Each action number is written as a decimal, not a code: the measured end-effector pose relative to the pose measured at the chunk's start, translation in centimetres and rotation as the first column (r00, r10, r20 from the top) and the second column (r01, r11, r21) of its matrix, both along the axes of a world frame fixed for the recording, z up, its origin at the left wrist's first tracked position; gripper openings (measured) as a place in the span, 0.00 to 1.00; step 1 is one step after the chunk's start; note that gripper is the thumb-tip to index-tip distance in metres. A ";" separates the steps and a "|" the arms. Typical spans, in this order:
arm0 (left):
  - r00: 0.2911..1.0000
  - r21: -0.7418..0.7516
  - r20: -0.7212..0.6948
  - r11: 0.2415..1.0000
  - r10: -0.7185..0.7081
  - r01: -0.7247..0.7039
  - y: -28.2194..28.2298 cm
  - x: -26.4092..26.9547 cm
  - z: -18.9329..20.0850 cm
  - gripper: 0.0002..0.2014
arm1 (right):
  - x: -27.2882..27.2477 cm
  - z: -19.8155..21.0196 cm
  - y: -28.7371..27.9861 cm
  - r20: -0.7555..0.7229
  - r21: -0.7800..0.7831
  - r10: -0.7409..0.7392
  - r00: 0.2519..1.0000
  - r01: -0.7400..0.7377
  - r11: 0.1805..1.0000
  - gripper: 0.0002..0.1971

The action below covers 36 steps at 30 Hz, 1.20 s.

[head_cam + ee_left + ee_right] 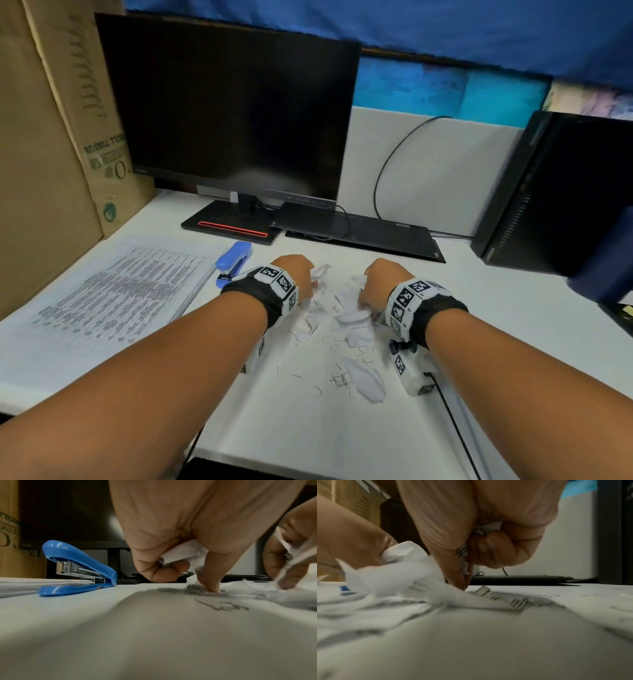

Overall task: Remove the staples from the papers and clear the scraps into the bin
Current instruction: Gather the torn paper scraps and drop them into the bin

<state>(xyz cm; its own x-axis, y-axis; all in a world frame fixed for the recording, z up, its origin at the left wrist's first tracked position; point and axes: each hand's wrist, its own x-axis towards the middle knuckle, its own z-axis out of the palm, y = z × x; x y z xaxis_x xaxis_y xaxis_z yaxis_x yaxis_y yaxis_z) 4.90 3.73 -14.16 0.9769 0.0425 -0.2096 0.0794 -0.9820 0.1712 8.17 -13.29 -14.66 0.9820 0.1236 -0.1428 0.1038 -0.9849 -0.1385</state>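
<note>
From the head view, both wrist bands hide the fingers of the left hand (297, 274) and right hand (380, 282). The loose staples (334, 347) are too small to count, and the printed papers (113, 294) run off the left edge, their text unreadable

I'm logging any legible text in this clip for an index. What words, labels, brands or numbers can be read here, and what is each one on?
"ROLL TISSUE", upside down and partly cut off: cardboard box left of the monitor.
Printed tables on the stack of papers: too small to read.
Print on the paper scraps: blurred, unreadable.
Square coded markers on the wrist bands: patterns, no words.
Blue stapler: no visible text.
</note>
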 end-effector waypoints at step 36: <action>0.957 -0.236 0.287 0.971 0.041 0.029 0.4 0.7 -0.4 0.07 | -3.2 1.0 -0.8 -0.065 0.070 0.292 0.954 -0.287 0.955 0.07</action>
<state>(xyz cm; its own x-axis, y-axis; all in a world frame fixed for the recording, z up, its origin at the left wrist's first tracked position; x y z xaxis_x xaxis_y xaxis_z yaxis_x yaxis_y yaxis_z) 5.58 4.14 -14.60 0.9966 0.0326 0.0753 -0.0015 -0.9106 0.4132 4.95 -14.05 -13.70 0.8899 0.4113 -0.1974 0.3706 -0.9040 -0.2131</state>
